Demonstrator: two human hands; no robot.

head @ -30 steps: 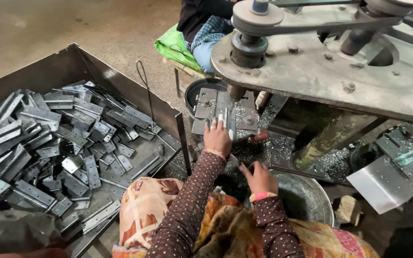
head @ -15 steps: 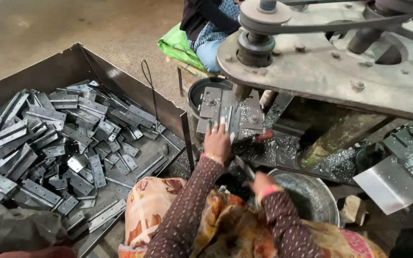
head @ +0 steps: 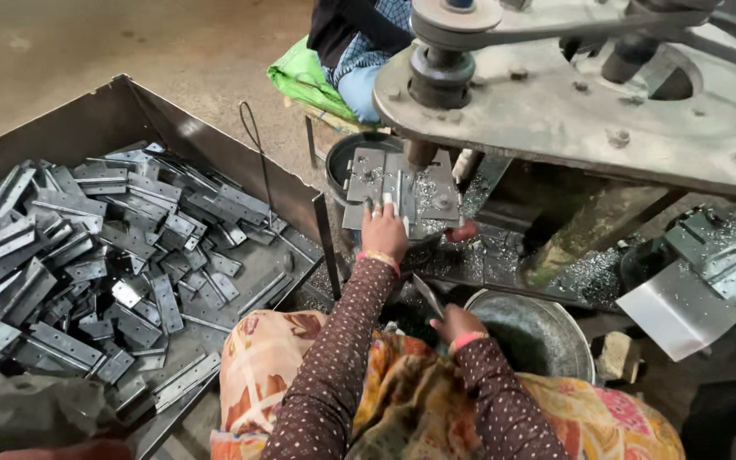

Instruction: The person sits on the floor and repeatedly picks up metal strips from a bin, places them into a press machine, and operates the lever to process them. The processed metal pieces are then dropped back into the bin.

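My left hand [head: 383, 228] rests on a metal hinge plate [head: 402, 189] lying on the drill press table under the spindle [head: 421, 153], fingers pressing it down. My right hand [head: 455, 324] is lower, near my lap, shut on a flat metal hinge piece [head: 428, 296] that sticks up from the fingers. It hovers beside the rim of a round metal bowl [head: 572, 334]. Metal shavings cover the press table around the plate.
A large open metal bin [head: 172, 128] at left holds several loose hinge plates [head: 104, 247]. The machine's heavy arm and pulley [head: 572, 94] overhang at the right. Another person sits behind the machine on a green cushion [head: 300, 78]. More hinge plates [head: 717, 255] lie at right.
My right hand has dropped back from the press table toward my lap with a hinge piece in it. My left hand stays on the plate under the spindle.
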